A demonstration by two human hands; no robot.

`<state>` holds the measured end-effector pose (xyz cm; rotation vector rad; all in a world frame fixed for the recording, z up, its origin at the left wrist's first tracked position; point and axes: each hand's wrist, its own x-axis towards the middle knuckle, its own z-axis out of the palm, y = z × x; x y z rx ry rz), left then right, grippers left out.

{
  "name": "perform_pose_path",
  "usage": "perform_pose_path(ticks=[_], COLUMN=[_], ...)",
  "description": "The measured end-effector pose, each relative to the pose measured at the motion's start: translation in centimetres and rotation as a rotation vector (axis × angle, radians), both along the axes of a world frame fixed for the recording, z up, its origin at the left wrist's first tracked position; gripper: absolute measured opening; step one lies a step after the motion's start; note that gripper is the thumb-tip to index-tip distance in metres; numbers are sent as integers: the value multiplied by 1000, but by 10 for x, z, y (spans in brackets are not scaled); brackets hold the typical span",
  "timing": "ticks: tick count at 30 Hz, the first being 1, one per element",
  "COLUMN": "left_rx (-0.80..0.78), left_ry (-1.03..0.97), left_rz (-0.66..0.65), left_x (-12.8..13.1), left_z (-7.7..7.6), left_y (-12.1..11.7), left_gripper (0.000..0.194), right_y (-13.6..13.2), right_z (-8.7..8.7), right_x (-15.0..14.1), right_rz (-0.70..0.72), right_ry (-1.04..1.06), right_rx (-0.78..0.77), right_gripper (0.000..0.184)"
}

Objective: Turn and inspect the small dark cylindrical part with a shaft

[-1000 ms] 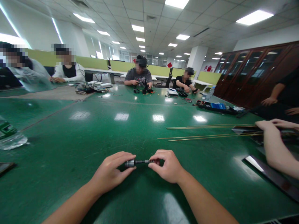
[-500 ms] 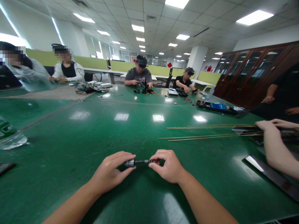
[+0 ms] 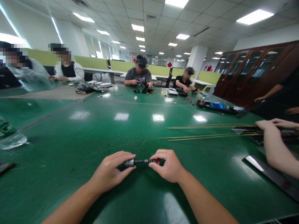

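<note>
A small dark metal rod-like part (image 3: 137,162) with a silver collar at its left end is held level just above the green table (image 3: 93,137). My left hand (image 3: 109,172) pinches the silver collar end between thumb and fingers. My right hand (image 3: 168,166) pinches the other end, its fingers curled round it. Both hands are near the table's front edge, close to me.
Several thin brass rods (image 3: 210,132) lie to the right, beyond my hands. A co-worker's forearm (image 3: 275,149) rests at the right over dark flat strips (image 3: 271,174). A plastic water bottle (image 3: 10,137) lies at the left. Several people sit at the far side with small parts.
</note>
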<state>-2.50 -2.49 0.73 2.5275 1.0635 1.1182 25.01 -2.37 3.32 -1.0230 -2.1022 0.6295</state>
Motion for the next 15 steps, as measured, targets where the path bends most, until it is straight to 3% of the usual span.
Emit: perform_pose_path(ticks=[9, 15], left_rx=[-16, -98], left_ry=[5, -50], left_rz=[46, 227], left_x=[-4, -1], left_z=[2, 13], left_y=[3, 6], left_gripper=[36, 39], right_y=[1, 3], right_z=[0, 1], right_x=[3, 10], right_rz=[44, 58], right_ry=[57, 142], right_rx=[-16, -62], right_gripper=[10, 18])
